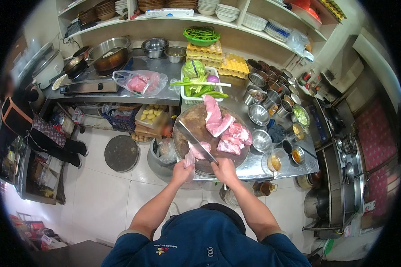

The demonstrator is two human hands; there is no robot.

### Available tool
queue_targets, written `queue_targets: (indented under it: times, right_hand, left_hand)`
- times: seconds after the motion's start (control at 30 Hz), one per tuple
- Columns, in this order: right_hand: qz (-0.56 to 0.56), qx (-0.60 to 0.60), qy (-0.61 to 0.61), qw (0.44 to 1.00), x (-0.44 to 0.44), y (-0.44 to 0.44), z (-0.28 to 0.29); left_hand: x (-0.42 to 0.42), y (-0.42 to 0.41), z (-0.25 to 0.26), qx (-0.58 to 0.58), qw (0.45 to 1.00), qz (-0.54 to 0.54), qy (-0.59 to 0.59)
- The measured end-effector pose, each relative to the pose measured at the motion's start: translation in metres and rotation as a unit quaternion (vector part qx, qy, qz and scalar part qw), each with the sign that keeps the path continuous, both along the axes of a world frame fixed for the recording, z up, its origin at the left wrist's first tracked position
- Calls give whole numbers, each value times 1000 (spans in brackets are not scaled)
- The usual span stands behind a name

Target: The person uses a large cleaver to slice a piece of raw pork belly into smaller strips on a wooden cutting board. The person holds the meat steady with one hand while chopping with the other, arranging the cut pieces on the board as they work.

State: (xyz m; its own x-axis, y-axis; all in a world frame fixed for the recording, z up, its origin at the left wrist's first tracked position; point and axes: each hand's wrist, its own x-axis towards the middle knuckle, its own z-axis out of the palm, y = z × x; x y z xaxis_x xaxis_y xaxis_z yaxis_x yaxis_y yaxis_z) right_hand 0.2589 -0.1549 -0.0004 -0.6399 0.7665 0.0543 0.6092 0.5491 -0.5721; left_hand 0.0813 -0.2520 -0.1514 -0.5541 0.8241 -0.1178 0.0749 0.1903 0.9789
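Observation:
On a round wooden chopping board [195, 115] lie pieces of raw pink meat. My right hand [224, 169] is closed round the handle of a long kitchen knife [196, 143], whose blade slants up and to the left across a small piece of meat [201, 151]. Between the fingers of my left hand [183, 172] is a pale strip of meat or skin [189, 159] at the board's lower left edge. A long slab of meat [212, 113] and a heap of larger chunks [234, 138] rest on the board's right side, beyond the blade.
A white vegetable basket [202, 99] stands behind the board. Steel bowls [261, 141] and several seasoning pots crowd its right. Bagged meat [142, 82] lies on the left counter beside a gas stove [88, 87]. Another person [36, 128] stands at the far left.

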Motion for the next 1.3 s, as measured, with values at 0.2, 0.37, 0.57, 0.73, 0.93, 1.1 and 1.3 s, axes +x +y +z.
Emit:
queue_targets:
  times: [0.2,0.37,0.57,0.73,0.93,1.1,1.3]
  right_hand:
    - [-48,-49,-26,997,51,-24,-24]
    - [-125,-100,45,986,87,-22,-48]
    - [-214,-178,139,950,118,5,-31]
    - [-216,-105,142,960,127,16,-2]
    - [-138,-62,79,985,110,8,32]
    - [-50,-45,8,998,101,-1,12]
    - [8,-9,-47,999,90,-17,6]
  left_hand:
    - [-8,21,5,-36,997,-27,-68]
    - [-27,77,73,-48,984,-73,-154]
    - [-4,150,232,-48,955,-73,-282]
    - [-19,134,221,-60,924,-88,-366]
    - [-1,57,87,-128,881,-44,-452]
    - [34,21,46,-125,901,-18,-414]
    - [21,19,38,20,958,-85,-272]
